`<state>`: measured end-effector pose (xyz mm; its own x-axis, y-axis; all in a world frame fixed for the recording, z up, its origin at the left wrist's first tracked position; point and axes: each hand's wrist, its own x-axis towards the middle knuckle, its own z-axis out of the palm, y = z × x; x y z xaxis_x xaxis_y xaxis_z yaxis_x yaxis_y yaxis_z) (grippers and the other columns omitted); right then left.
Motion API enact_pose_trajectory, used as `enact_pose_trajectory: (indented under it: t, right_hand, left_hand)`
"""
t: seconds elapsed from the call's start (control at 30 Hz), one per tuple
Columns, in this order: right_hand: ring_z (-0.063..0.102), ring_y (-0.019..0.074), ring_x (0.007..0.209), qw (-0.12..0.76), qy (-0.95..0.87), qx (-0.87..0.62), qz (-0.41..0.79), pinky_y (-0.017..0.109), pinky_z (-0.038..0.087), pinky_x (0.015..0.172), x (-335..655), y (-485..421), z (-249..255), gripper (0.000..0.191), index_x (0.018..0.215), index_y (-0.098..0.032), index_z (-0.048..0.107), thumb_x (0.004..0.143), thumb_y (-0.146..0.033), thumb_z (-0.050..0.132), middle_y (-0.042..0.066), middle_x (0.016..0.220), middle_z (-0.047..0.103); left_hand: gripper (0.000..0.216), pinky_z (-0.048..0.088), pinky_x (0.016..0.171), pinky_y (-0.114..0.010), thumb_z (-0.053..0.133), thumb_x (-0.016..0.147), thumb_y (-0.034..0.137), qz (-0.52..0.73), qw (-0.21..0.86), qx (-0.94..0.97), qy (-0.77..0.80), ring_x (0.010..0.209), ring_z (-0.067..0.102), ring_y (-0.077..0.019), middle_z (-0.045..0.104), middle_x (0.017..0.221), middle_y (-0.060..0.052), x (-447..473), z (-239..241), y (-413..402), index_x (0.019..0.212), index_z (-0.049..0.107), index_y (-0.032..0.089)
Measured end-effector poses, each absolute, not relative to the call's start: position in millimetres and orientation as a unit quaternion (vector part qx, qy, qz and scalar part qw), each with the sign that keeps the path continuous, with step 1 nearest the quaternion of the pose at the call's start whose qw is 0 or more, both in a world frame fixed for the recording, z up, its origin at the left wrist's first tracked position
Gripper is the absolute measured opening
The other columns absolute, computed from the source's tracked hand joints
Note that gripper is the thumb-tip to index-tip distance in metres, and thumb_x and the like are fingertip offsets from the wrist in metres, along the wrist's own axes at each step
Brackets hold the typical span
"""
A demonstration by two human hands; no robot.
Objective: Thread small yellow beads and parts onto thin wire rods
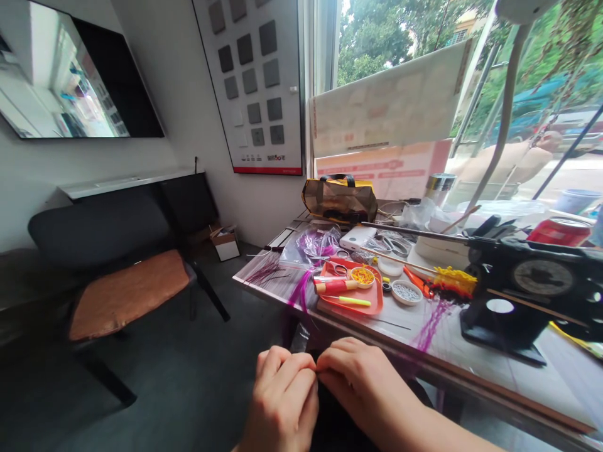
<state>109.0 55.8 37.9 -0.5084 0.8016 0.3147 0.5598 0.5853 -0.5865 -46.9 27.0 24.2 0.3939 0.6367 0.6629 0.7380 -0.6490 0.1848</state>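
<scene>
My left hand (285, 395) and my right hand (365, 383) meet low in the middle of the view, just off the table's near edge. The fingers of both are closed, thumbs and fingertips pinched together. Whatever lies between the fingertips is too small or hidden to make out. Beyond them on the table is an orange tray (377, 298). It carries a yellow-green handled tool (351, 301), a red and tan handle (335, 287), scissors (339, 270) and a small dish of yellow-orange bits (362, 276). Purple strands (301, 292) hang over the table edge beside the tray.
A white dish of grey beads (406, 292) sits right of the tray. A black device with a round dial (544, 276) stands at right, near a red can (560, 231). A bag (339, 199) rests at the back by the window. A chair (129, 292) stands at left.
</scene>
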Motion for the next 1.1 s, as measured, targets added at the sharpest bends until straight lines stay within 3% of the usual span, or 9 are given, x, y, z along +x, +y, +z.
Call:
enact_pose_trajectory:
  t: [0.1, 0.27, 0.37, 0.5, 0.87, 1.0, 1.1]
  right_hand:
    - [0.055, 0.0146, 0.059, 0.312, -0.817, -0.403, 0.269, 0.023, 0.041, 0.058, 112, 48, 31, 0.015, 0.067, -0.015, 0.063, 0.076, -0.007, 0.053, 0.002, 0.063, 0.062]
    - [0.043, 0.0109, 0.055, 0.358, -0.658, -0.41, 0.521, 0.02, 0.035, 0.05, 112, 39, 13, 0.012, 0.069, -0.015, 0.058, 0.076, -0.024, 0.053, -0.002, 0.059, 0.049]
    - [0.036, 0.0082, 0.048, 0.362, -0.558, -0.386, 0.639, 0.019, 0.029, 0.045, 108, 35, 0, 0.021, 0.067, -0.015, 0.054, 0.073, -0.034, 0.059, -0.005, 0.054, 0.041]
    - [0.034, 0.0057, 0.043, 0.365, -0.478, -0.354, 0.716, 0.019, 0.027, 0.043, 103, 33, -8, 0.031, 0.062, -0.014, 0.052, 0.064, -0.041, 0.069, -0.006, 0.05, 0.042]
    - [0.034, 0.0046, 0.039, 0.359, -0.435, -0.33, 0.757, 0.018, 0.026, 0.043, 101, 33, -17, 0.024, 0.058, -0.014, 0.053, 0.063, -0.033, 0.066, -0.008, 0.044, 0.043]
    - [0.032, 0.0048, 0.04, 0.355, -0.444, -0.336, 0.75, 0.019, 0.026, 0.043, 99, 30, -17, 0.024, 0.059, -0.015, 0.051, 0.064, -0.034, 0.064, -0.008, 0.046, 0.041]
    - [0.034, 0.0067, 0.043, 0.361, -0.514, -0.375, 0.682, 0.02, 0.028, 0.044, 100, 26, -17, 0.022, 0.062, -0.016, 0.05, 0.07, -0.034, 0.058, -0.007, 0.049, 0.04]
  left_hand:
    - [0.011, 0.04, 0.066, -0.029, 0.055, 0.078, 0.009, -0.339, 0.023, -0.833, -0.437, 0.074, 0.053, -0.0164, 0.065, 0.081, -0.001, -52, 20, 25, 0.076, 0.058, 0.02]
    - [0.018, 0.042, 0.075, -0.031, 0.061, 0.073, 0.014, -0.371, -0.017, -0.778, -0.507, 0.089, 0.053, -0.0207, 0.06, 0.102, -0.004, -55, 5, 13, 0.087, 0.061, 0.025]
    - [0.015, 0.039, 0.074, -0.032, 0.057, 0.074, 0.011, -0.411, -0.034, -0.761, -0.501, 0.082, 0.053, -0.0192, 0.061, 0.086, -0.001, -52, 0, 6, 0.081, 0.058, 0.024]
    - [0.012, 0.036, 0.073, -0.031, 0.055, 0.077, 0.01, -0.415, -0.036, -0.775, -0.476, 0.074, 0.052, -0.0165, 0.06, 0.073, 0.002, -48, -1, 4, 0.076, 0.055, 0.022]
    - [0.016, 0.038, 0.072, -0.03, 0.058, 0.074, 0.006, -0.325, -0.017, -0.841, -0.432, 0.07, 0.053, -0.0148, 0.064, 0.071, 0.003, -57, 6, 5, 0.077, 0.055, 0.022]
    - [0.015, 0.037, 0.07, -0.031, 0.054, 0.076, 0.008, -0.376, -0.063, -0.796, -0.471, 0.068, 0.052, -0.0153, 0.061, 0.065, 0.003, -51, 0, 4, 0.07, 0.054, 0.022]
    - [0.015, 0.036, 0.069, -0.032, 0.052, 0.076, 0.014, -0.411, -0.128, -0.738, -0.52, 0.066, 0.051, -0.0165, 0.057, 0.062, 0.002, -45, -7, 2, 0.062, 0.05, 0.021]
